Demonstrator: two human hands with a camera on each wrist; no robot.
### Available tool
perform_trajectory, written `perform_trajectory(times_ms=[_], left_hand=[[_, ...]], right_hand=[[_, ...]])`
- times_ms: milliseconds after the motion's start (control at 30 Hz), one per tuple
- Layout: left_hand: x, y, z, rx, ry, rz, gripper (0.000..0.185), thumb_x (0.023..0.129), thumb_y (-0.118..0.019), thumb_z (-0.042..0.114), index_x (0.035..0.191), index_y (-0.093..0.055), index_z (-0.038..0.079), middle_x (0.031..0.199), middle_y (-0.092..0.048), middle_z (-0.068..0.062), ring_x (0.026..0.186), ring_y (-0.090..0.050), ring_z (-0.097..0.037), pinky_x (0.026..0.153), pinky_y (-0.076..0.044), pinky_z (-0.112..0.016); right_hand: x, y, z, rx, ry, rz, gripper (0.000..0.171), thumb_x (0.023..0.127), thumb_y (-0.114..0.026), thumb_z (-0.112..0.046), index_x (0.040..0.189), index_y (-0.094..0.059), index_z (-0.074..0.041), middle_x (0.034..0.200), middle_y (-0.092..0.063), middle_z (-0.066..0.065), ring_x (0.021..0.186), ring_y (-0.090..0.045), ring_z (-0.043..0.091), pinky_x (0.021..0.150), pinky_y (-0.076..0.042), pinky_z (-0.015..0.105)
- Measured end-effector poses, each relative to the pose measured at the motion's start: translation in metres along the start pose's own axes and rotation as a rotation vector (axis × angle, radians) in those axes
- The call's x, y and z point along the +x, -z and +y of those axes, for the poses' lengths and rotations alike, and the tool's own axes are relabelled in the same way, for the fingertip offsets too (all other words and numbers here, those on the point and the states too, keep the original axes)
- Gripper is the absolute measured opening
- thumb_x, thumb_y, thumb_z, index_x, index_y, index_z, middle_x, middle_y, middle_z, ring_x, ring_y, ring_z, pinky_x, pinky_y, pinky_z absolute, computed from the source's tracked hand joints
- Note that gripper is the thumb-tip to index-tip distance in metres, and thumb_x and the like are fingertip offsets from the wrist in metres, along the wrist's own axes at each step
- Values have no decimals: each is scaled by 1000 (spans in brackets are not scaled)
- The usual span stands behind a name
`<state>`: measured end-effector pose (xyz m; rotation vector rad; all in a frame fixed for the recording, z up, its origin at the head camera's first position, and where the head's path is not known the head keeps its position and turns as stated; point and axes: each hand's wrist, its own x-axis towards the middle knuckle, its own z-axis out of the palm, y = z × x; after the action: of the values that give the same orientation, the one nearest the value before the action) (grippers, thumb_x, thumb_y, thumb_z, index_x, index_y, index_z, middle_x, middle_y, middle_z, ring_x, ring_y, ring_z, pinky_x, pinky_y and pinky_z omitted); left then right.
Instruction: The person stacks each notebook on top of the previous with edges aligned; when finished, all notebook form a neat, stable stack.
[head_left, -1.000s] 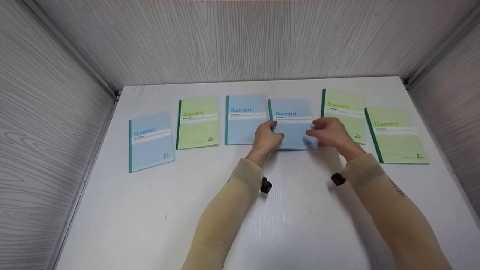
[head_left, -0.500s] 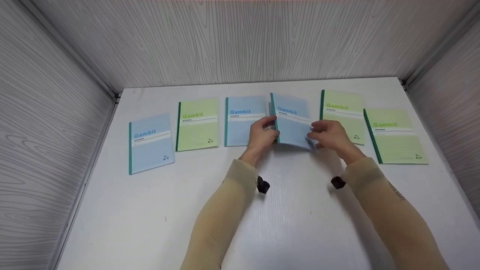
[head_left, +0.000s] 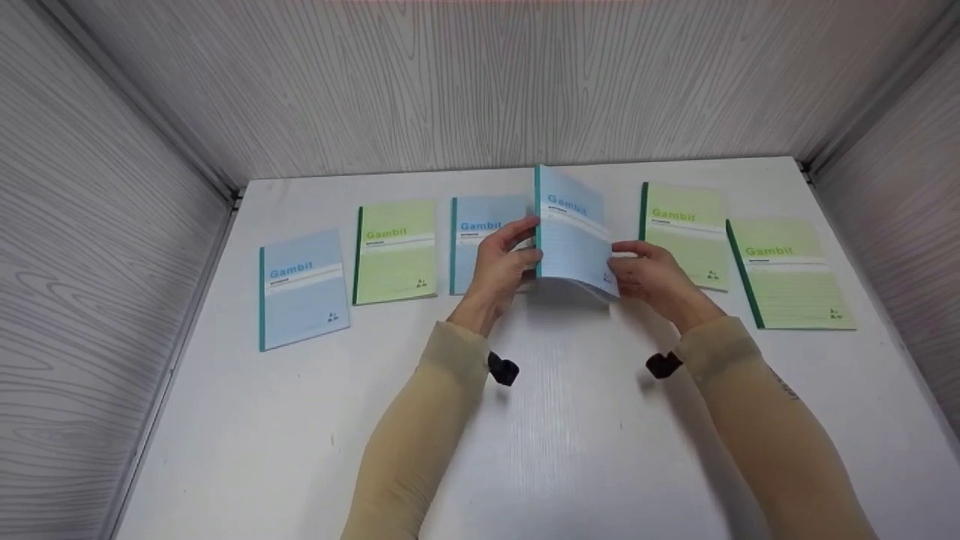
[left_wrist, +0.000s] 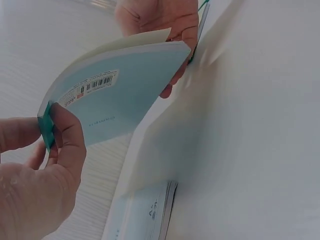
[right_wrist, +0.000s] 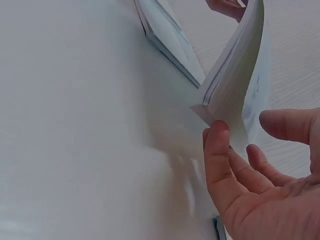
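Note:
A thin blue notebook marked Gambit is raised off the table and tilted, its pages bowed and fanning. By its green spine my left hand pinches it, thumb in front and fingers behind; the left wrist view shows this hand at the spine and the back cover's barcode label. At the free right edge, my right hand loosely holds it between thumb and fingers. In the right wrist view that hand has fingertips at the back corner and the thumb by the front cover.
Left of the raised notebook lie a blue notebook, a green notebook and a tilted blue notebook. To its right are a green notebook and another green notebook. Wood-grain panels wall the white table.
The blue notebook, flat on the table a second ago, has been lifted, spine side first, and tilted. My left hand has shifted left and up with the spine; my right hand stays at the right edge.

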<state>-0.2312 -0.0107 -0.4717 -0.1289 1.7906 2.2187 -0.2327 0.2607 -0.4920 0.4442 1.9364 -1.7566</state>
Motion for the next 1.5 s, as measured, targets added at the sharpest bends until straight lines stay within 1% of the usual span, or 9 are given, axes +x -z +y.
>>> perform_trajectory(times_ms=[167,333,567,733,867,1100,1233,1367,1500], left_hand=[[-1,21,5,-56,-8,-10,58,102,-62,-12,156,-65,10,160,-65,-10,124,-69,-25,95,-63,-40],[-2,46,7,20,-5,20,58,101,-64,-11,155,-66,11,160,-66,-9,126,-70,-25,102,-64,-44],[-1,83,4,315,18,83,58,103,-70,-2,158,-65,17,163,-65,-7,135,-72,-26,112,-64,-48],[3,99,1,594,14,143,59,103,-72,1,160,-63,13,160,-68,-12,141,-70,-27,118,-60,-45],[6,105,-1,793,-4,174,56,104,-70,-1,159,-63,7,158,-69,-15,143,-68,-30,124,-55,-45],[9,105,-3,1040,-52,186,52,103,-61,-7,155,-64,-1,156,-69,-21,148,-66,-35,127,-53,-50],[11,102,-3,1107,-14,195,52,105,-61,-7,156,-63,-1,160,-66,-21,154,-61,-37,129,-50,-50],[12,99,-4,1127,28,196,55,104,-63,-6,158,-61,1,162,-65,-19,156,-59,-37,132,-47,-50],[13,95,-5,1138,33,199,56,104,-64,-5,159,-60,2,162,-65,-19,156,-58,-38,132,-47,-51]], right_hand=[[2,-13,-2,121,52,22,54,110,-72,-22,161,-52,-21,147,-69,2,120,-71,21,101,-61,28],[2,-28,-5,154,140,61,49,110,-70,-12,157,-58,-20,144,-71,6,125,-70,23,102,-62,28],[12,-62,-14,50,192,57,47,107,-74,-10,153,-66,-19,150,-68,8,132,-68,25,119,-59,36],[28,-89,-17,-8,193,102,46,105,-74,-7,149,-70,-19,148,-70,9,129,-71,26,116,-61,36],[40,-108,-14,-51,188,117,45,104,-73,-4,148,-71,-16,142,-71,11,122,-70,24,107,-64,31],[51,-128,-10,-128,223,158,51,100,-71,3,149,-70,-9,132,-72,14,108,-70,24,86,-63,25],[49,-136,-13,-195,219,183,51,101,-70,3,150,-69,-9,131,-71,14,111,-69,25,92,-64,29],[46,-138,-16,-298,226,204,50,101,-67,2,151,-69,-8,136,-70,15,119,-65,27,105,-63,36],[46,-138,-16,-373,250,226,53,98,-65,4,150,-68,-4,140,-70,16,124,-62,28,115,-58,41]])
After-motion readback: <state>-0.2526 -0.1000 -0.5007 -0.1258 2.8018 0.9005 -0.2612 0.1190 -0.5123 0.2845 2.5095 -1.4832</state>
